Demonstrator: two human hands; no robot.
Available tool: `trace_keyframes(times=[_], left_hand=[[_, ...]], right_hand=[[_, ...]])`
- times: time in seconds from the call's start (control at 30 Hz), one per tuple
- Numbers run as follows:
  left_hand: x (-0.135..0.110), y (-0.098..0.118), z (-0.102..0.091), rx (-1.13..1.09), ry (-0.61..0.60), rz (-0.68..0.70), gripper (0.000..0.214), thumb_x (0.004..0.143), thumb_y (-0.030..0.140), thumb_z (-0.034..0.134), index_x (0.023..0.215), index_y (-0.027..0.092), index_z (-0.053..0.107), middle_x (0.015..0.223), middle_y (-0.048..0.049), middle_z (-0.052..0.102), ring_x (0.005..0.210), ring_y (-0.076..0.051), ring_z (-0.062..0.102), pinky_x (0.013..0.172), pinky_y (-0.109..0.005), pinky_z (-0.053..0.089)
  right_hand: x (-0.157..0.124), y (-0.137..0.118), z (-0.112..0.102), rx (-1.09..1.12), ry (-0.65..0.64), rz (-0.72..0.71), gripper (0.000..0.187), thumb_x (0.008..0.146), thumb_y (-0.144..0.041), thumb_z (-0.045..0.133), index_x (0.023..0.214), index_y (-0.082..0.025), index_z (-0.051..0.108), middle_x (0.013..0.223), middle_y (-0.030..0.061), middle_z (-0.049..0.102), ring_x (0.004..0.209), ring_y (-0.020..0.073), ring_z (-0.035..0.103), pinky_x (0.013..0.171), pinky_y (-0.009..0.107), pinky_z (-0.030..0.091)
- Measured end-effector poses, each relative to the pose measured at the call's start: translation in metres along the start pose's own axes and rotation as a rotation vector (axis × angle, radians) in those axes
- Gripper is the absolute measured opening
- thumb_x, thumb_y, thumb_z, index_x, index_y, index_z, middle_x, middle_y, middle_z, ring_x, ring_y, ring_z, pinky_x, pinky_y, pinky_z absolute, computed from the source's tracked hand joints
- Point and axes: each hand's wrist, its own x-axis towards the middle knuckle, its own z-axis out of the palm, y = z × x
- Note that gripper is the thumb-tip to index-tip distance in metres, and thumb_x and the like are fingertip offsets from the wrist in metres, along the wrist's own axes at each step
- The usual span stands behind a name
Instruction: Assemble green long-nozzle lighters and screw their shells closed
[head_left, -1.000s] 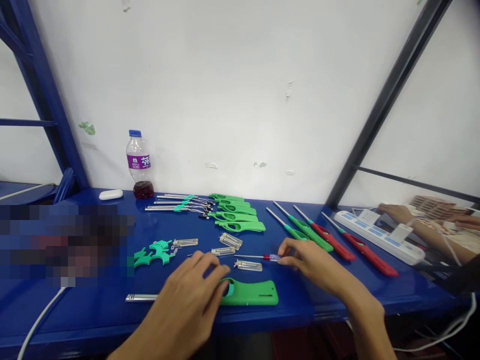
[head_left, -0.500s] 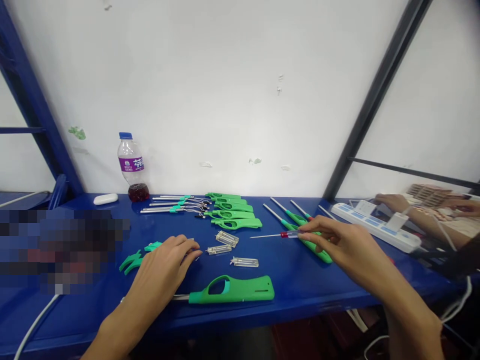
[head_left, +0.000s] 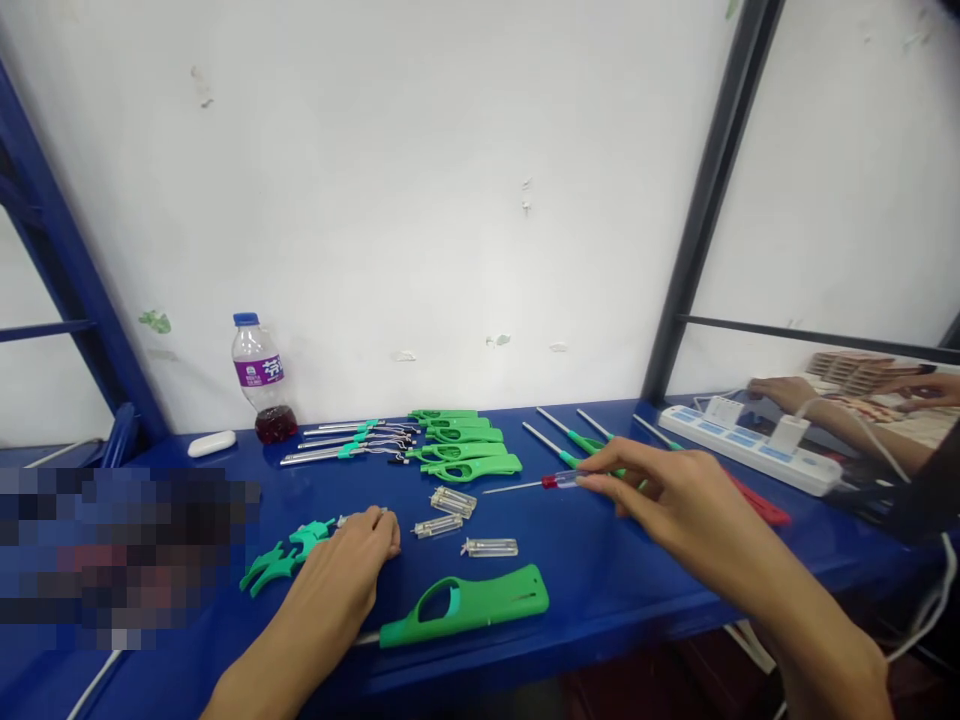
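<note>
Head view. Your hands: two, well apart. Right hand [head_left: 656, 485]: thumb and fingers pinched on the clear handle of one screwdriver [head_left: 559, 481], shaft pointing left, tip near the clear cartridges [head_left: 490, 547]. Left hand [head_left: 349, 555]: fingers curled low over the blue table [head_left: 600, 590], beside the teal pieces [head_left: 274, 567]; whether it grips anything cannot be told. Green lighter [head_left: 499, 606]: one, lying near your table edge. Green shells [head_left: 480, 467]: several, grouped toward the wall [head_left: 390, 200].

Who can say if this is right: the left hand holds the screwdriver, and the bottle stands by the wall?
The side is wrong: the head view shows the right hand holding the screwdriver; the bottle does stand by the wall.
</note>
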Motion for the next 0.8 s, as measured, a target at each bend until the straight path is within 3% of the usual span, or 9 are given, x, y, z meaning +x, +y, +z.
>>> trace_keyframes(times=[0.17, 0.3, 0.4, 0.5, 0.63, 0.8], left_hand=[[-0.001, -0.007, -0.003, -0.072, 0.113, -0.008, 0.032, 0.106, 0.025, 0.029, 0.09, 0.025, 0.057, 0.086, -0.0053, 0.069, 0.078, -0.024, 0.068, 0.068, -0.032, 0.049], [-0.011, -0.013, -0.005, -0.325, 0.174, -0.085, 0.025, 0.104, 0.04, 0.044, 0.095, 0.027, 0.063, 0.085, 0.0009, 0.074, 0.071, -0.02, 0.07, 0.067, -0.028, 0.051], [-0.019, -0.015, -0.005, -0.391, 0.209, -0.181, 0.026, 0.101, 0.046, 0.052, 0.104, 0.029, 0.071, 0.09, 0.0013, 0.078, 0.066, -0.019, 0.07, 0.063, -0.027, 0.051], [-0.022, -0.015, -0.007, -0.452, 0.288, -0.196, 0.033, 0.098, 0.051, 0.056, 0.113, 0.029, 0.076, 0.1, -0.0014, 0.081, 0.077, -0.021, 0.073, 0.068, -0.028, 0.055], [-0.021, -0.01, -0.018, -0.548, 0.354, -0.208, 0.035, 0.093, 0.057, 0.061, 0.098, 0.028, 0.082, 0.102, -0.0035, 0.081, 0.09, -0.025, 0.074, 0.073, -0.028, 0.056], [-0.019, -0.002, -0.031, -0.756, 0.347, -0.319, 0.038, 0.084, 0.061, 0.073, 0.088, 0.024, 0.082, 0.077, -0.0033, 0.077, 0.063, -0.02, 0.065, 0.056, -0.025, 0.052]], right_hand=[[0.002, -0.017, 0.005, 0.077, -0.017, -0.051, 0.015, 0.102, -0.037, 0.063, 0.098, -0.031, 0.075, 0.094, -0.0019, 0.083, 0.077, 0.022, 0.076, 0.071, 0.031, 0.053], [0.003, -0.023, 0.009, 0.075, -0.026, -0.059, 0.011, 0.102, -0.036, 0.066, 0.1, -0.032, 0.075, 0.084, -0.0047, 0.08, 0.071, 0.0197, 0.073, 0.066, 0.029, 0.049], [0.003, -0.026, 0.014, 0.048, -0.04, -0.069, 0.012, 0.102, -0.036, 0.066, 0.099, -0.032, 0.076, 0.081, -0.0045, 0.08, 0.069, 0.0189, 0.072, 0.062, 0.028, 0.046], [0.004, -0.03, 0.018, 0.06, -0.043, -0.082, 0.013, 0.103, -0.037, 0.066, 0.101, -0.031, 0.077, 0.082, -0.0036, 0.08, 0.07, 0.019, 0.073, 0.061, 0.028, 0.047], [0.007, -0.035, 0.025, 0.107, -0.049, -0.099, 0.013, 0.102, -0.037, 0.066, 0.101, -0.03, 0.077, 0.083, -0.0035, 0.08, 0.071, 0.0183, 0.074, 0.062, 0.028, 0.049], [0.007, -0.047, 0.028, 0.237, -0.032, -0.127, 0.012, 0.101, -0.038, 0.069, 0.098, -0.03, 0.077, 0.082, -0.0054, 0.08, 0.07, 0.0155, 0.074, 0.063, 0.025, 0.052]])
